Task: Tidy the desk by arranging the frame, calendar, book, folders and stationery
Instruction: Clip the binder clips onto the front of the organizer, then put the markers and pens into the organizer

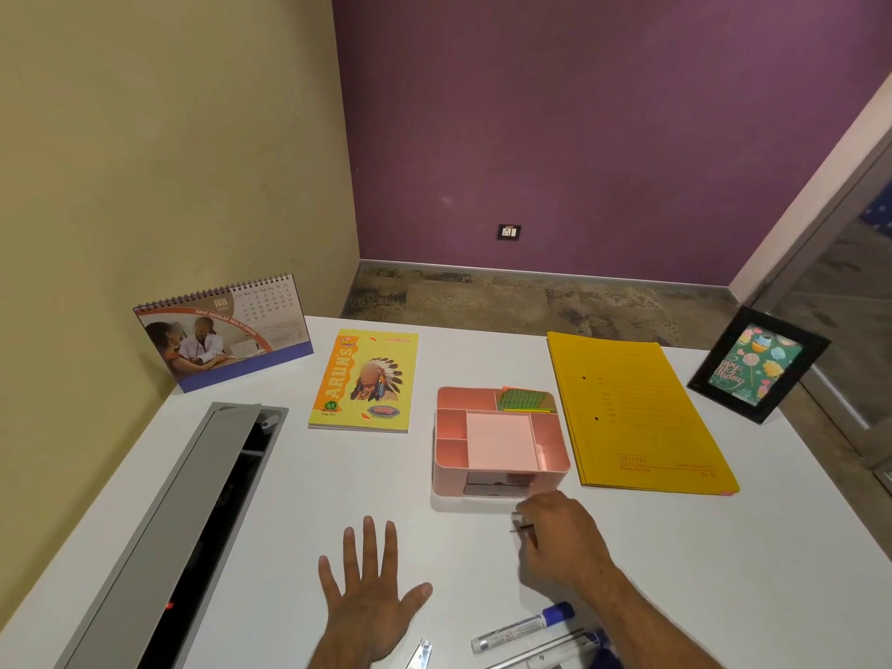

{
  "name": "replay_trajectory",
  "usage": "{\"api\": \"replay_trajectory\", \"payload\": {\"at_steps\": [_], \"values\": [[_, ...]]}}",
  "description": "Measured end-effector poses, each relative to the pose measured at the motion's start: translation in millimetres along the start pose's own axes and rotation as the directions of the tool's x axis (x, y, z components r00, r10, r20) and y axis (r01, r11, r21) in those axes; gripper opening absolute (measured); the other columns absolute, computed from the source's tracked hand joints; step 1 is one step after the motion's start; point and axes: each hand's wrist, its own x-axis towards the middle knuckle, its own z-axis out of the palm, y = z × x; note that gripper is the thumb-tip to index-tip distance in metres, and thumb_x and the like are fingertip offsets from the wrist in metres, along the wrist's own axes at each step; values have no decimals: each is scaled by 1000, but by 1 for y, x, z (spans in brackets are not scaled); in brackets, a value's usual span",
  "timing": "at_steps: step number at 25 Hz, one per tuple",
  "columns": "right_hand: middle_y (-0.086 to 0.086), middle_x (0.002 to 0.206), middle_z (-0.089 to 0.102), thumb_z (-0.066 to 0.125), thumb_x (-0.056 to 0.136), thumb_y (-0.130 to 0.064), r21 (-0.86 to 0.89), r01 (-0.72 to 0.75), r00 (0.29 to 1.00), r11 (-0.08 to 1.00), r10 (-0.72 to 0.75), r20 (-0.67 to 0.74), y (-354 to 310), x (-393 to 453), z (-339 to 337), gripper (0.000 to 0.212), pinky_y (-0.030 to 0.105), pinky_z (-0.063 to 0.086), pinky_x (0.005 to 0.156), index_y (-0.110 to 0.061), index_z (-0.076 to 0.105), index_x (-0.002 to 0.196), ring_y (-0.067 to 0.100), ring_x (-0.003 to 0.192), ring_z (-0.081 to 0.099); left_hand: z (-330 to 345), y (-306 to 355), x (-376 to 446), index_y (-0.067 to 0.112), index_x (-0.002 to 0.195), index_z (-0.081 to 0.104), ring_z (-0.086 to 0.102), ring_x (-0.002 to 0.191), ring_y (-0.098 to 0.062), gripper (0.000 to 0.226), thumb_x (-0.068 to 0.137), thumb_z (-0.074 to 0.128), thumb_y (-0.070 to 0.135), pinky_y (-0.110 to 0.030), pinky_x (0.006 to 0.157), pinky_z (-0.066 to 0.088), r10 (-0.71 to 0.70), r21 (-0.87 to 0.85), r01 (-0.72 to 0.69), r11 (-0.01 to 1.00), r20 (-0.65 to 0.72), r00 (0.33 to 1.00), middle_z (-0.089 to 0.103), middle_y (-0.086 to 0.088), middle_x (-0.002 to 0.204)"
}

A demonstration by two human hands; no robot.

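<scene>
Calendar [227, 330], book [364, 381], folders [637, 412], frame [760, 364] look placed; right hand [560, 538] pinches small clips, left hand [371, 586] lies flat with fingers spread, markers [523, 627] remain loose

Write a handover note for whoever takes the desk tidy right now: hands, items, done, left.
Left hand: flat on the white desk, fingers spread, holding nothing.
Right hand: pinching small thin metal pieces, too small to identify, just in front of the pink plastic desk organiser.
Placed: spiral desk calendar standing far left; yellow notebook flat beside it; yellow paper folders stacked to the right of the organiser; black picture frame upright at far right.
Left: blue-capped marker, clear pen and a small metal item lie loose at the near edge; they probably go into the organiser.
</scene>
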Motion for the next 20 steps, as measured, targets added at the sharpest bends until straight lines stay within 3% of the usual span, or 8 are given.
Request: {"api": "replay_trajectory", "payload": {"at_steps": [3,6,10,12,14,16,18,20], "values": [[-5,101,65,61,70,-33,-176,26,993,984,-5,118,12,-10,8,34,29,49,79,-24,65,102,16,90,57,-5,2,-1,25,149,29,-5,151,-27,87,82,28,81,-59,114,-8,-5,-32,6,999,29,1000,20,-11,157],[0,101,67,61,84,-30,-252,46,990,967,-10,140,19,-15,17,21,33,48,77,-21,68,102,19,89,59,-5,2,-3,25,150,27,-5,151,-27,88,82,26,81,-59,114,-7,35,-38,-33,999,62,997,19,-10,157],[-2,100,66,68,81,-26,-252,45,990,967,-10,139,18,-24,17,23,32,47,75,-24,67,104,18,90,59,-13,6,-4,21,150,30,-10,150,-26,91,82,28,82,-60,112,-6,-11,-57,18,998,128,992,15,-13,161],[-3,100,66,69,80,-29,-208,36,992,977,-10,124,13,-28,16,24,30,45,75,-25,66,104,16,91,58,-34,18,-3,24,154,14,-17,149,-25,92,83,36,77,-59,112,-6,-70,-63,81,995,158,985,-2,-5,164],[-6,105,65,60,88,-32,-43,7,999,999,-5,37,2,-32,13,19,25,42,79,-26,64,107,13,94,54,-51,31,-5,30,151,24,6,150,-23,81,84,51,67,-48,115,6,-10,-236,47,971,154,988,15,8,161],[-11,102,64,56,92,-30,183,1,996,983,15,-88,-11,-33,8,13,21,42,77,-28,65,102,8,90,50,-71,52,-11,36,131,52,44,128,-7,56,80,67,54,-32,109,32,59,-576,-23,817,45,997,48,20,133],[-15,98,61,56,93,-25,331,31,990,943,16,-139,-27,-33,-1,12,18,43,77,-28,65,100,6,91,49,-96,77,-16,41,108,63,58,102,1,31,80,75,40,-24,92,47,53,-812,-28,583,4,999,61,23,110],[-19,97,58,53,94,-27,407,74,990,910,-17,-141,-38,-31,-7,14,17,44,80,-28,65,102,3,94,51,-115,97,-16,36,95,69,63,90,-2,18,82,76,26,-18,79,49,8,-900,-55,432,-57,998,70,15,95]]}}
